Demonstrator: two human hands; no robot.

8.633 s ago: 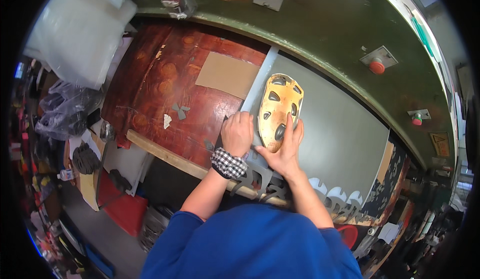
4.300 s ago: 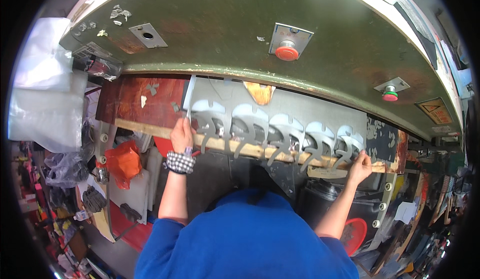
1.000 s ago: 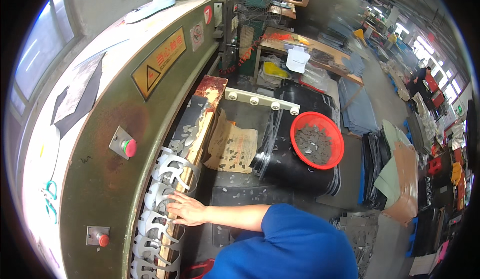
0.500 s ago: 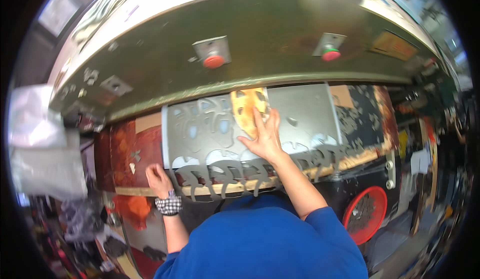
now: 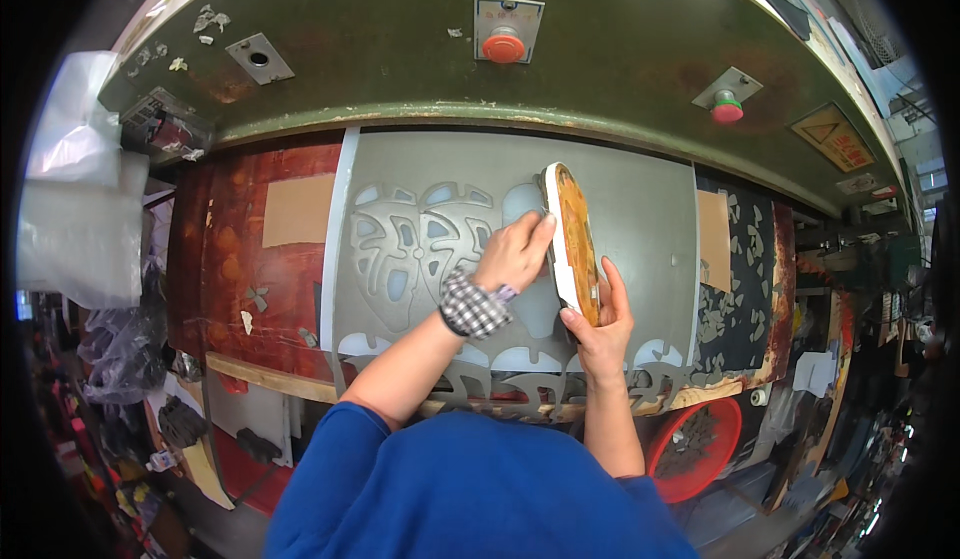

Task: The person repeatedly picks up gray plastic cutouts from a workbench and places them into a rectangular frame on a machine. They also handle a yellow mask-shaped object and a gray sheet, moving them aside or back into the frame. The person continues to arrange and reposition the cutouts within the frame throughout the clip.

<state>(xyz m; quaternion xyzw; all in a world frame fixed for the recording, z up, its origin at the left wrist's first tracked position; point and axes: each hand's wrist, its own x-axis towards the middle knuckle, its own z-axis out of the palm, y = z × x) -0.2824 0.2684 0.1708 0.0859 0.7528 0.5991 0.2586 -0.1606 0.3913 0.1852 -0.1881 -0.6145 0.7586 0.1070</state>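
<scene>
A sole-shaped cutting die with a yellow-orange face and a white side is tilted up on edge above a grey foam sheet. My right hand grips its near end, thumb on the near left edge and fingers along the right side. My left hand is closed, its fingertips against the die's dark underside; what they pinch there is hidden. Left of the die, the sheet bears several cut sole-shaped outlines with openings. A pale blue sole-shaped gap shows beside the die.
Grey cut-out scrap strips hang over the near wooden edge. A green machine beam with a red button and another button spans the far side. A red tub of scraps stands at lower right.
The cutting die, flat on the sheet under my right hand before, is now lifted and tilted. My left hand has come from the near left edge to the die. The view has shifted.
</scene>
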